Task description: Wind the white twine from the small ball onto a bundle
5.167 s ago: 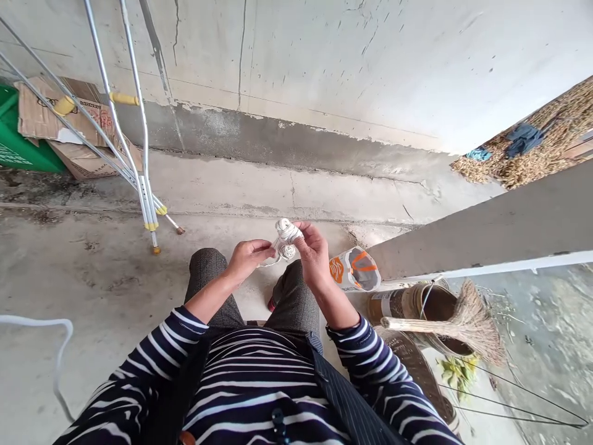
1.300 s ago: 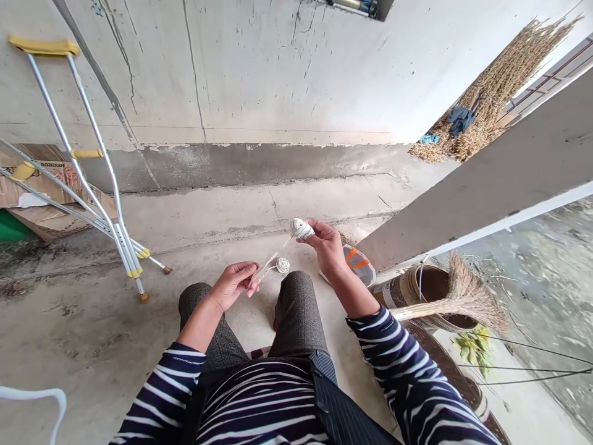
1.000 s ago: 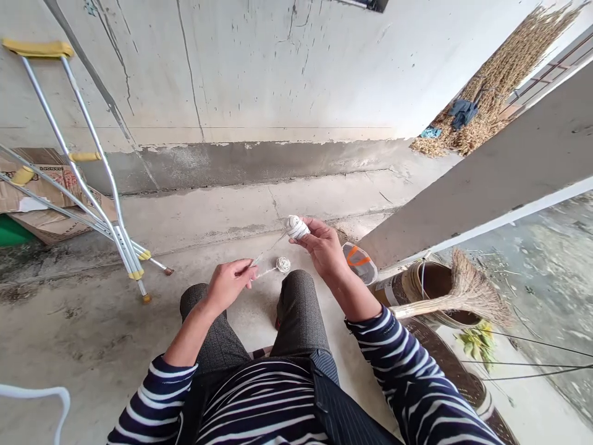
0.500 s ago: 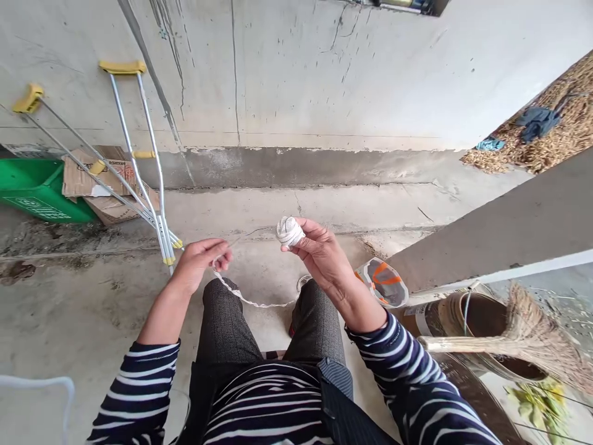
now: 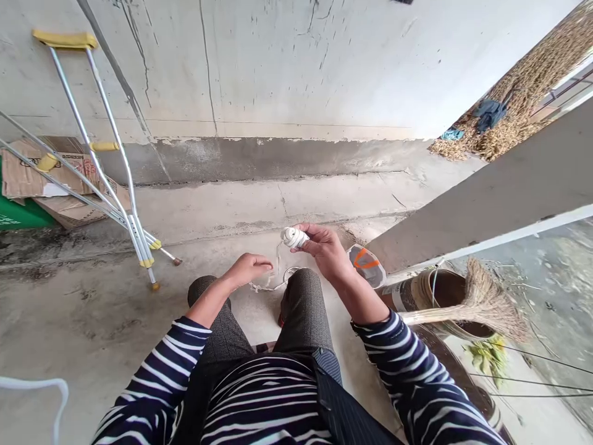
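My right hand (image 5: 324,247) grips a small wound ball of white cord (image 5: 293,237) between thumb and fingers, in front of my knees. Left of it and slightly lower, my left hand (image 5: 248,269) is closed in a pinch on the cord's loose length. A thin strand drops from the ball toward the left fingertips. Below the hands, a slack white cord (image 5: 269,287) loops between my knees, reaching the right one. The exact spot pinched by the left fingers is hard to make out.
Crutches (image 5: 125,216) lean on the left by flattened cardboard (image 5: 28,170) and a green bin (image 5: 18,213). To the right are a grey-and-orange bag (image 5: 367,266), a bucket (image 5: 456,287) with a broom (image 5: 491,309) across it, and a slanting ledge (image 5: 491,191). A wall (image 5: 278,74) stands ahead.
My left hand has moved right, closer to the ball, and the once stretched strand now hangs slack. The ball has tilted in my right hand. The view has shifted right.
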{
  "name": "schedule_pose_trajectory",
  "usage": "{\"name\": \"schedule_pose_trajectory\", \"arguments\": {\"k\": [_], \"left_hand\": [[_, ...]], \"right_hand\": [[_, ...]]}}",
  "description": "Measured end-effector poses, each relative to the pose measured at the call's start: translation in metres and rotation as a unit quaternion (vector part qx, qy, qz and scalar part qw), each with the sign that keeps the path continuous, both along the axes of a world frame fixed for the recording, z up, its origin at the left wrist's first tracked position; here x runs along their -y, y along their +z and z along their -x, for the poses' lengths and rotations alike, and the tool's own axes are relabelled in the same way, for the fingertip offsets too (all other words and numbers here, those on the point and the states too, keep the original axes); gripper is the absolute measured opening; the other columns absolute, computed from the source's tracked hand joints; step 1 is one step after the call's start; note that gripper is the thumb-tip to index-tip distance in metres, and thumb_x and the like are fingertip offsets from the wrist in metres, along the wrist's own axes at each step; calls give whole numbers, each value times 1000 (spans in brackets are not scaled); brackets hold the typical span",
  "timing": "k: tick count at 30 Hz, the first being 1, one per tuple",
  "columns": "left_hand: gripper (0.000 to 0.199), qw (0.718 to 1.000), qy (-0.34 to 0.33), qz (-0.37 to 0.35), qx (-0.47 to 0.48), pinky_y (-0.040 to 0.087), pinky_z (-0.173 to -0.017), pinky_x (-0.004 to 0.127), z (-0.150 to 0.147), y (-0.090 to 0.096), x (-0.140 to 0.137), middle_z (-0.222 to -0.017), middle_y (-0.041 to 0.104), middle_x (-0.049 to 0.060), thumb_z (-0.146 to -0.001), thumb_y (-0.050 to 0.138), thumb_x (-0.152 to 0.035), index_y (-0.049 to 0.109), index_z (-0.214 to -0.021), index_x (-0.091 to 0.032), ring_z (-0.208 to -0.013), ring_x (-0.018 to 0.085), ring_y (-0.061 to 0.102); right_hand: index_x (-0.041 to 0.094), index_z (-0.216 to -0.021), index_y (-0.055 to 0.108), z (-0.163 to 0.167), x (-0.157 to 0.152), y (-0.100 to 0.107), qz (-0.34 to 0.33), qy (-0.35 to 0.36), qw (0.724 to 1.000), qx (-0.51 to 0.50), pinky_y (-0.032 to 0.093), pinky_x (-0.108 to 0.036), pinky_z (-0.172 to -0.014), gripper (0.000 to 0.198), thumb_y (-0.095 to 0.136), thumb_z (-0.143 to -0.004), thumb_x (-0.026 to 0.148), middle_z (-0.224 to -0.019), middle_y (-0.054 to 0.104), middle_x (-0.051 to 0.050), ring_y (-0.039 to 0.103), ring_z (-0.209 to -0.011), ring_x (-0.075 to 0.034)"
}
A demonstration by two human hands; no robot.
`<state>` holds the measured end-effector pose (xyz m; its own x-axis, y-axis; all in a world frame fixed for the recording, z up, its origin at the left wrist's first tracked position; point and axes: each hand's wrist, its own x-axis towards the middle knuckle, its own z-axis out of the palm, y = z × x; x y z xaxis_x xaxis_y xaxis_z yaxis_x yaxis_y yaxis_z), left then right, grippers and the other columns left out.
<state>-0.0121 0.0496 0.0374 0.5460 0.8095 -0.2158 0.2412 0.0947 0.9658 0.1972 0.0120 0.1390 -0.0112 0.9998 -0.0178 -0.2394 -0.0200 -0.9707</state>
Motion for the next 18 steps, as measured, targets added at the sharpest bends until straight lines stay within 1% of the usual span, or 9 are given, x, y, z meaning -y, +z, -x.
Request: {"name": "schedule_pose_trajectory", "arguments": {"k": [2,5,7,9,10,12,13,16,18], "left_hand": [[29,999,31,-7,38,50,-89,33,-11,0,3,-98,79,8,-74,75,-40,81,-91,-17,-97,27,70],[40,993,58,-12,105,48,-96,35,-23,2,9,-110,76,9,-73,79,-42,78,-105,-17,-108,28,67],[38,990,78,-27,118,48,-96,35,-31,2,13,-107,76,9,-73,81,-43,78,-102,-18,-109,29,66],[31,988,104,-34,113,47,-95,35,-38,2,18,-98,76,9,-77,76,-45,77,-89,-17,-103,27,66],[30,986,118,-29,114,47,-94,35,-39,2,20,-92,75,9,-80,74,-46,76,-83,-16,-98,26,66],[32,982,128,11,137,48,-90,35,-38,2,25,-84,74,8,-82,71,-46,74,-79,-14,-89,23,66],[32,979,122,43,159,49,-87,34,-34,2,27,-82,73,8,-82,72,-46,74,-82,-14,-85,22,66],[40,956,93,154,232,49,-70,30,-14,5,29,-75,69,5,-78,79,-44,71,-103,-13,-68,17,64],[49,941,76,203,259,44,-59,25,2,6,27,-70,66,1,-77,82,-40,66,-116,-15,-55,12,57]], "right_hand": [[20,-83,78,-1,1,-3,10,9,1000,0,55,-30,-69,27,88,-60,30,-81,73,-1,63,-75,-16],[20,-82,77,1,1,-6,11,18,1000,5,55,-31,-69,27,88,-62,34,-79,73,-1,64,-75,-17],[20,-81,77,2,1,-7,13,21,1000,6,55,-31,-69,27,88,-62,35,-78,73,-1,64,-74,-17],[21,-81,77,2,0,-6,14,15,1000,3,55,-31,-68,28,88,-60,35,-78,73,-1,63,-73,-16],[21,-81,78,1,0,-5,14,8,1000,0,56,-30,-68,28,88,-59,34,-77,73,0,63,-73,-16],[22,-82,79,-3,-2,-5,12,-10,1000,0,57,-30,-68,29,88,-57,32,-79,74,0,63,-74,-16],[22,-83,79,-6,-4,-6,9,-19,1000,3,57,-30,-68,29,88,-57,32,-80,74,0,63,-75,-16],[22,-82,79,-18,-10,-14,6,-47,999,14,58,-31,-69,30,88,-56,32,-80,74,-1,63,-77,-17],[21,-81,78,-24,-13,-23,16,-68,997,17,58,-31,-69,31,88,-55,33,-79,74,-1,63,-75,-17]]}}
